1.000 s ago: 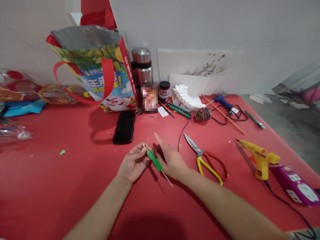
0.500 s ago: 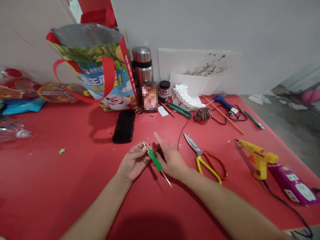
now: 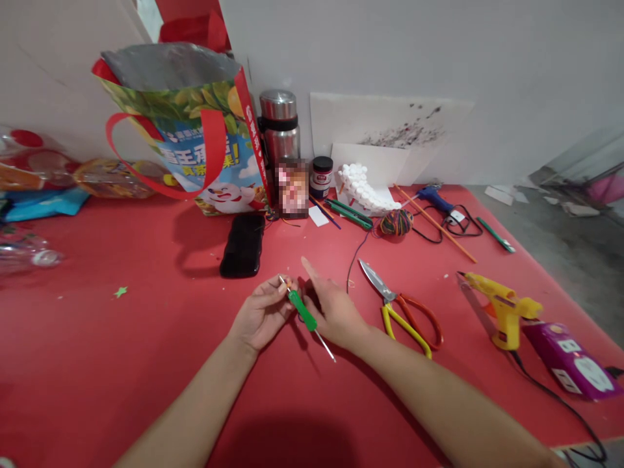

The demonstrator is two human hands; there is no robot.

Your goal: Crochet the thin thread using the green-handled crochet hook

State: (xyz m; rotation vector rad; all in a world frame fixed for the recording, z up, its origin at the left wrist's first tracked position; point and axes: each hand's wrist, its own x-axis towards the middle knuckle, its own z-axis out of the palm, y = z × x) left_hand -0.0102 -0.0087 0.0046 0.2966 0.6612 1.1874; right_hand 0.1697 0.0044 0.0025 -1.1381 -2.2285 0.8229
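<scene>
My left hand is closed, its thumb and fingertips pinching the upper metal end of a slim green-handled tool. The tool has a thin metal shaft at each end; its long lower shaft points down to the right. A small orange bit shows at the left fingertips, too small to name. My right hand is beside the handle, index finger stretched forward and the other fingers curled in. What those curled fingers grip is hidden. A dark yarn strand runs from a multicoloured yarn ball down beside the right hand.
Scissors lie right of my right hand. Farther right are a yellow glue gun and a purple box. Behind stand a black phone-like case, a shopping bag, a steel flask, a jar and a green cutter.
</scene>
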